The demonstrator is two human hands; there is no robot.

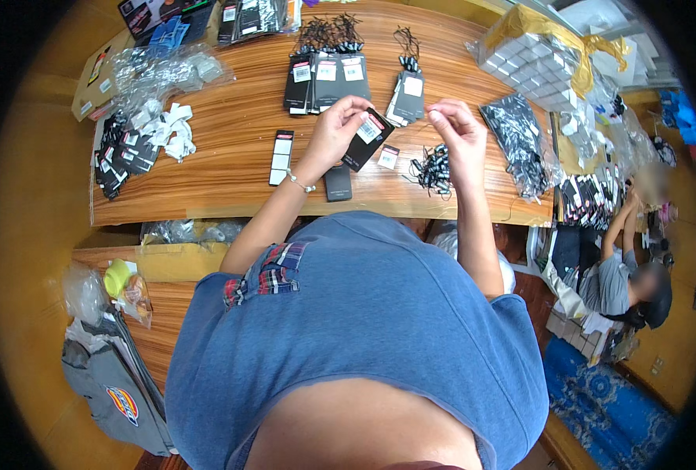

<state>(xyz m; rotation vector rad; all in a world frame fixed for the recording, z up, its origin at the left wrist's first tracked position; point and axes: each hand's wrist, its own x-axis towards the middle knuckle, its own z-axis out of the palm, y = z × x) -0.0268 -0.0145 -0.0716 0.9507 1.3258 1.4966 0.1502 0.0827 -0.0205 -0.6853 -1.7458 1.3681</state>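
My left hand (337, 131) pinches a black hang tag (361, 150) with a white barcode sticker, tilted above the table. My right hand (461, 141) is raised to the right, thumb and fingertips pressed together; what they hold, if anything, is too fine to make out. Beneath it lies a tangled heap of black tag strings (433, 171). Between the hands rests a small white label (389, 157). A dark tag stack (338, 186) sits near the table's front edge, and a black strip with white stickers (282, 159) lies left of it.
Strung black tags (328, 90) and a smaller strung bundle (407, 95) lie farther back. Loose tags and white ribbons (172, 129) cover the left end. At right are a bag of black strings (516, 141) and a taped, plastic-wrapped block (524, 66). Another person (610, 282) works beyond.
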